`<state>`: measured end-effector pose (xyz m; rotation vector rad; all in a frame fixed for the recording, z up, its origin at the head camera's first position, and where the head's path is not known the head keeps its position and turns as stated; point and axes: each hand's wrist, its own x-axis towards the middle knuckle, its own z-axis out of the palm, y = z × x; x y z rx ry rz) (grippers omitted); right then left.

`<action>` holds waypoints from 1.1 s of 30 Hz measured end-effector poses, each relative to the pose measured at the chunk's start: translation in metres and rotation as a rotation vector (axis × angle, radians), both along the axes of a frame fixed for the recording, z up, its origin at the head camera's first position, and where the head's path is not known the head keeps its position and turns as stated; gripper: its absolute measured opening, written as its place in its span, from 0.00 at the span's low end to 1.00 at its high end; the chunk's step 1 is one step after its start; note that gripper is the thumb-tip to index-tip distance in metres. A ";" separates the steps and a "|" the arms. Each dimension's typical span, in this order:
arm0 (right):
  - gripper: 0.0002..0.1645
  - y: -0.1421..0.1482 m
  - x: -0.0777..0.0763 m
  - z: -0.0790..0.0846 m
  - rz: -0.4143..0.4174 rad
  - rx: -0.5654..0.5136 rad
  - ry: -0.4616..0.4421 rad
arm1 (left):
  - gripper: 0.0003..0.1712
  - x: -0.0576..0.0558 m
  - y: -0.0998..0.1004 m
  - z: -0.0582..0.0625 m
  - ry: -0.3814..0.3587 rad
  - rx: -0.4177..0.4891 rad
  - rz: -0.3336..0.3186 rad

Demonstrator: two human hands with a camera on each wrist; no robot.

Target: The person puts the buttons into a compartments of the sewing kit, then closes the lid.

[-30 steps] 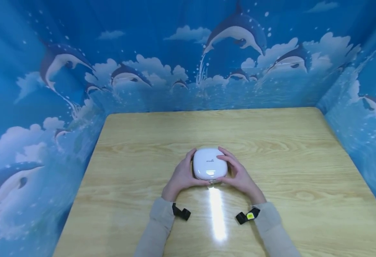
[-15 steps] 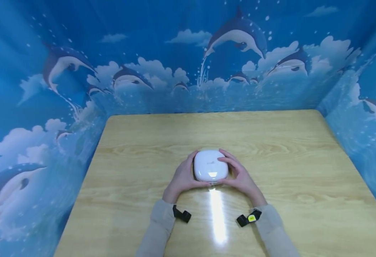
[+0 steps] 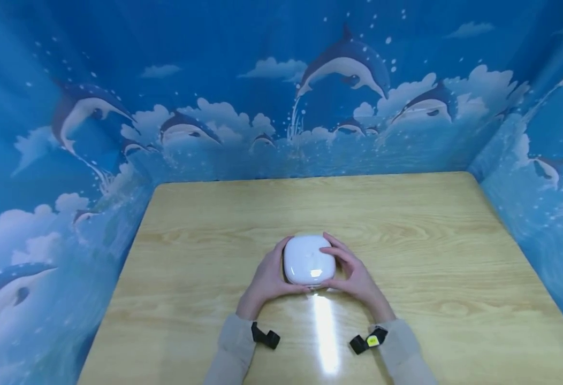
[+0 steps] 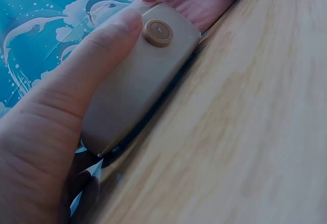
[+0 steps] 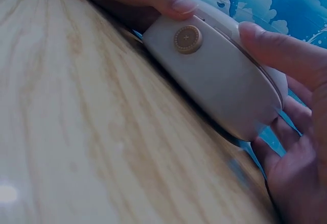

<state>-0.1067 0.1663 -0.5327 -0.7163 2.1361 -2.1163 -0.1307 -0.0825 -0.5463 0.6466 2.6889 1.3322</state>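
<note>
Both hands, left hand (image 3: 264, 278) and right hand (image 3: 354, 275), fingers curled around white case (image 3: 309, 260); lid logo unreadable; wooden table (image 3: 406, 224).

Rounded white plastic case (image 3: 309, 260): tilted more upright since 1 second ago, its printed lid logo no longer readable. Left hand (image 3: 265, 280) and right hand (image 3: 354, 276): grips unaltered.

A white, rounded-square case (image 3: 309, 260) with a round tan knob on its front edge sits closed, near mid-table.
</note>
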 end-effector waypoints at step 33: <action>0.44 0.001 0.001 -0.009 -0.054 0.004 -0.067 | 0.73 0.006 0.007 0.004 -0.030 -0.093 0.086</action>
